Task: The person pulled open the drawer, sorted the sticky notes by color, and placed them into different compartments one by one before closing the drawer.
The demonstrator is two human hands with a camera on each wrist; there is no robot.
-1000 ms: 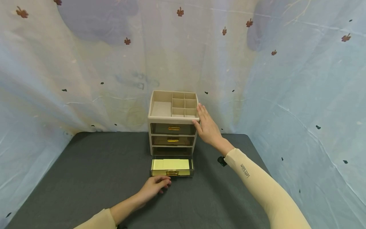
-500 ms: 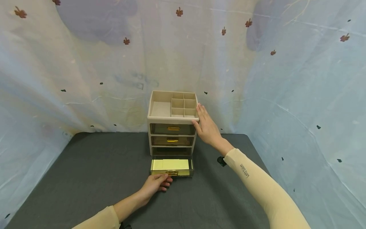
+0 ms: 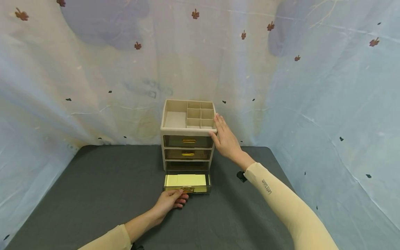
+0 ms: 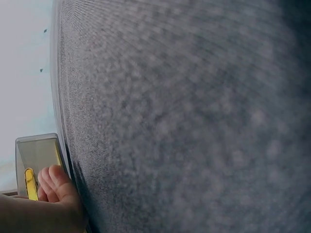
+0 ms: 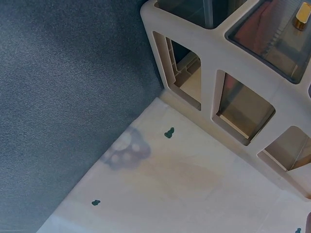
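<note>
A cream desktop drawer organizer [image 3: 187,131] stands toward the back of the dark table. Its clear bottom drawer [image 3: 208,187] is pulled out, and yellow paper pads [image 3: 187,180] lie inside. My left hand [image 3: 167,203] is at the drawer's front, thumb on the left end of the gold handle [image 3: 189,190] and fingers curled below it. In the left wrist view, the handle [image 4: 31,184] shows beside the curled fingers [image 4: 58,175]. My right hand [image 3: 227,139] rests with straight fingers against the organizer's upper right side, thumb at its front corner.
Two upper drawers [image 3: 189,141] are closed. The divided top tray [image 3: 175,118] has nothing in its compartments. Reddish contents [image 5: 257,26] show through a drawer in the right wrist view. A patterned cloth [image 3: 109,62] hangs behind the dark table [image 3: 118,180].
My left hand has moved up slightly, and its thumb has come onto the drawer's handle. The right hand stays against the organizer, and the drawer has not visibly moved.
</note>
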